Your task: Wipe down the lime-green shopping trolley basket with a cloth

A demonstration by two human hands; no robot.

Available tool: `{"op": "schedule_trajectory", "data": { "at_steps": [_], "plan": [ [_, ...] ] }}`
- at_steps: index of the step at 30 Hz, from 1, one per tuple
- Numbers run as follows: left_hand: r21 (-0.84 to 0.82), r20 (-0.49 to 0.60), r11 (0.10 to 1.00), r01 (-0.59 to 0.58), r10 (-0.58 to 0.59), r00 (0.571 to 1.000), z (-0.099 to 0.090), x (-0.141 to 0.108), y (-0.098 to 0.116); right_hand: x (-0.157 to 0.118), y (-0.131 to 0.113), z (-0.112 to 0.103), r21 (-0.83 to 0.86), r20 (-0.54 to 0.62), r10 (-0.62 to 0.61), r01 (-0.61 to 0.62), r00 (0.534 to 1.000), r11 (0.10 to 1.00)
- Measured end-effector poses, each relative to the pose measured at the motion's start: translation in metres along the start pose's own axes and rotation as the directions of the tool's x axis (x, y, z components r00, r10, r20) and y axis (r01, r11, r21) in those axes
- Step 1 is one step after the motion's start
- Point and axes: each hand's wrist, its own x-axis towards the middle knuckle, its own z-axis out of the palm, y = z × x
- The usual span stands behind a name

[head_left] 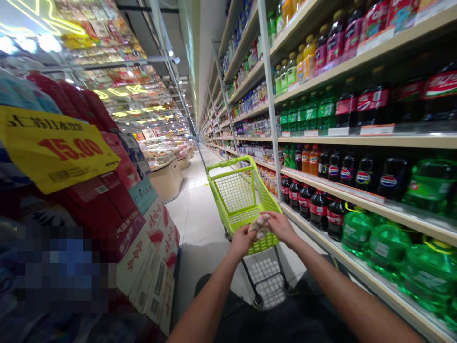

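Note:
Both my hands meet low in the middle of the head view, over the near end of a lime-green shopping cart [262, 190]. Between them is a small, crumpled, whitish and brownish item [260, 226], too blurred to name. My left hand [243, 242] has its fingers closed on the item's left side. The fingers of my right hand [282, 227] pinch its upper right edge. Beneath the basket, the cart's dark lower frame stands on the pale floor.
Shelves of bottled drinks [357, 140] line the right side, with large green bottles [383, 247] at the bottom. Stacked cartons [153, 257] and a yellow price sign [60, 147] stand at the left. A pale aisle [194, 181] runs ahead past display bins [166, 181].

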Motion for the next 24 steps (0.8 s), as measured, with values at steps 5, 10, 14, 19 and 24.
{"op": "schedule_trajectory", "data": {
  "at_steps": [5,10,14,19,24],
  "plan": [
    [-0.268,-0.076,0.962,0.061,-0.084,0.994,0.008,-0.003,0.005,-0.023,0.016,0.039,-0.298,-0.009,-0.399,0.378,0.917,0.877],
    [-0.359,0.019,0.927,0.106,-0.107,0.994,0.002,-0.017,0.014,-0.039,0.020,0.059,-0.393,0.078,-0.487,0.476,0.870,0.787],
    [0.126,0.047,0.991,0.049,-0.055,0.997,-0.018,-0.018,0.009,-0.017,0.021,0.049,-0.412,0.164,-0.489,0.510,0.856,0.755],
    [0.736,-0.018,0.674,-0.063,0.112,0.994,-0.046,-0.009,-0.009,0.013,0.047,0.006,-0.637,0.003,-0.469,0.364,0.883,0.680],
    [0.982,0.068,0.170,-0.079,0.068,0.995,-0.050,-0.016,-0.021,-0.011,0.071,0.030,-0.676,0.014,-0.472,0.357,0.881,0.645]
  ]
}}
